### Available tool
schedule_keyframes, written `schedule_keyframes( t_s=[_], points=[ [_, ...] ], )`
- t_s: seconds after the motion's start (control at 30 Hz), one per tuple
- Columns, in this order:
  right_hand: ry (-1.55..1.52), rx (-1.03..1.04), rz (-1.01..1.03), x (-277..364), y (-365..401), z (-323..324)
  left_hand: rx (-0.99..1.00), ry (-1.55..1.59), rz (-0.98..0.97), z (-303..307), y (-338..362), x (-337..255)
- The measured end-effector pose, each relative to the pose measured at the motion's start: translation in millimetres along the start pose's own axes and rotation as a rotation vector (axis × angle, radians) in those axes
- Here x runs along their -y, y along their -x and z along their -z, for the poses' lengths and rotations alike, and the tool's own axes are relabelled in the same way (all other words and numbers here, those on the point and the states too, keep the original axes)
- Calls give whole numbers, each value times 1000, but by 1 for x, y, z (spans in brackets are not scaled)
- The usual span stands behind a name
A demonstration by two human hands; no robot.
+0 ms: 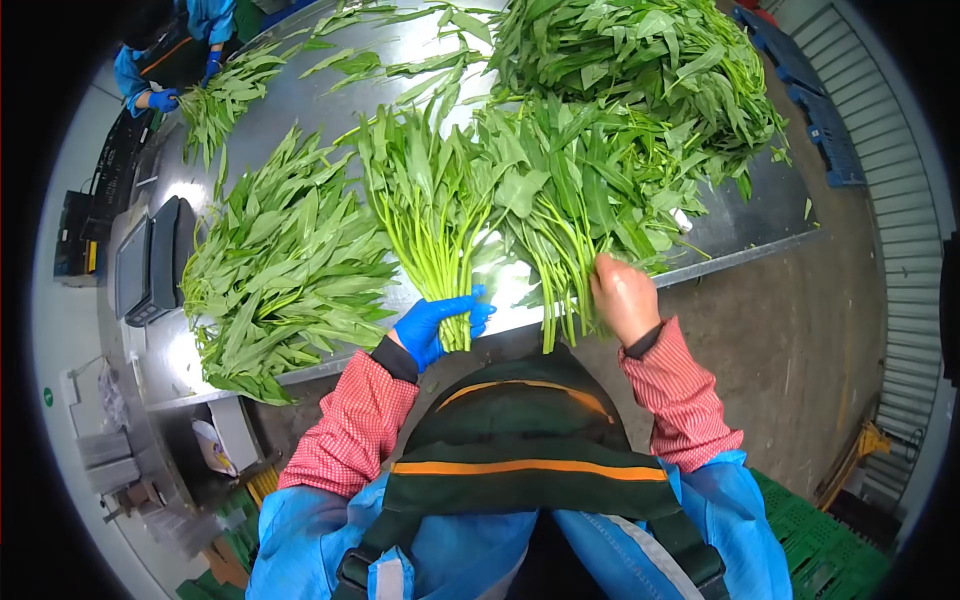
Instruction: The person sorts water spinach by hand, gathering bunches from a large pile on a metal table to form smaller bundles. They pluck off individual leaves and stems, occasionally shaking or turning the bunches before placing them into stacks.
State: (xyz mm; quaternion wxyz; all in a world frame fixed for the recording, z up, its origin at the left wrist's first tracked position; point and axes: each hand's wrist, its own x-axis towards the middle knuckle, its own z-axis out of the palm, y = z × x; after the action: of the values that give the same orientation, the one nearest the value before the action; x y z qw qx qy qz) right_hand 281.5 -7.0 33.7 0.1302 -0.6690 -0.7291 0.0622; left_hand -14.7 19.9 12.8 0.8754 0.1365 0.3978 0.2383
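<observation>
My left hand (425, 325), in a blue glove, is wrapped round the lower stems of a bunch of leafy greens (430, 225) that looks like water spinach. The bunch's leaves point away from me over the metal table. My bare right hand (626, 300) is closed at the edge of a second group of water spinach stems (560, 265), just right of the held bunch. Its fingertips are partly hidden, but they appear to grip stems there. These cut ends hang over the table's near edge.
A large heap of greens (640, 60) covers the far right of the metal table (740, 225). Another pile (290, 270) lies at left, beside a scale (150, 260). Across the table, a co-worker's blue-gloved hands (163, 100) handle greens. Green crates (820, 540) stand behind me at right.
</observation>
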Motion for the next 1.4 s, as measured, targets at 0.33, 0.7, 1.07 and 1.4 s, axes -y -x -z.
schedule_keyframes(
  t_s=[0.33,0.7,1.07,1.4],
  points=[
    [-1366,54,-369,31,10,3,35,58,-68,-34,9,27],
    [-1241,-706,-514,-13,-3,42,-115,-123,-142,-1,13,27],
    [-545,-24,-252,11,11,3,-47,-126,-259,-17,22,9],
    [-1331,433,-504,78,16,-4,10,-94,-166,-29,18,37]
  ],
)
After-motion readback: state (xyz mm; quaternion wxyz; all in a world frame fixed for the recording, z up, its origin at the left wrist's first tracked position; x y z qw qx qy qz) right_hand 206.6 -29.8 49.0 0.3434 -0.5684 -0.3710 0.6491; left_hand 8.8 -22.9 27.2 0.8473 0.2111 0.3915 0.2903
